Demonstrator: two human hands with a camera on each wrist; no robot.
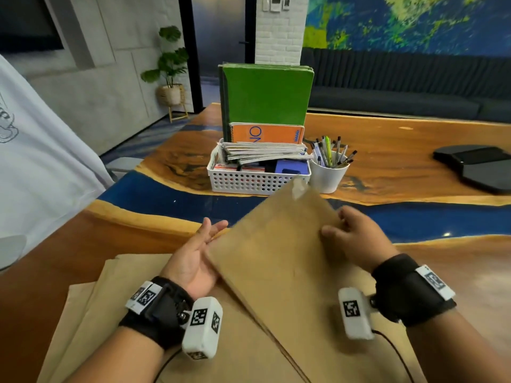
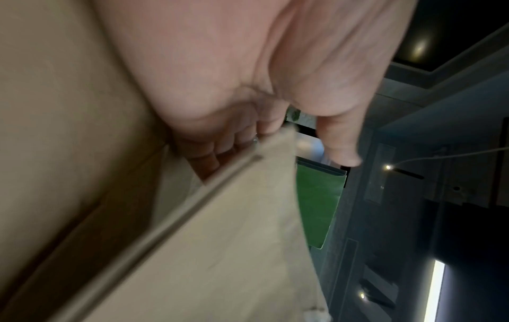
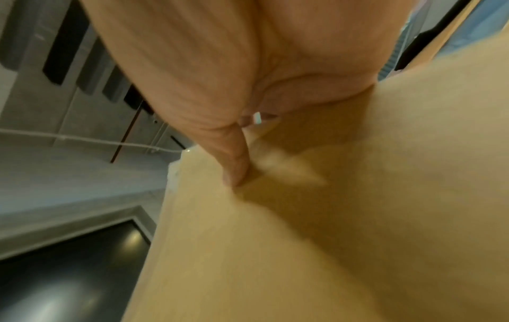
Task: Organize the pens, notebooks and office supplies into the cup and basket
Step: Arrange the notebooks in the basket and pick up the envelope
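Observation:
I hold a brown envelope (image 1: 276, 258) lifted and tilted above the table, its far corner close to the white basket (image 1: 260, 186). My right hand (image 1: 336, 225) pinches its right edge, with the thumb (image 3: 236, 167) pressed on top. My left hand (image 1: 214, 226) lies palm up against the left edge, fingers (image 2: 203, 156) under the envelope (image 2: 234, 250) and thumb apart. In the basket stand green notebooks (image 1: 268, 98) and an orange notebook (image 1: 266, 134), with a notebook stack in front. To its right, the white cup (image 1: 327, 178) holds several pens (image 1: 329, 153).
More brown envelopes (image 1: 116, 313) lie flat on the wood-and-blue table (image 1: 401, 150) under my wrists. A black device (image 1: 478, 170) sits at the far right. A person in a white shirt (image 1: 41, 161) stands close on the left.

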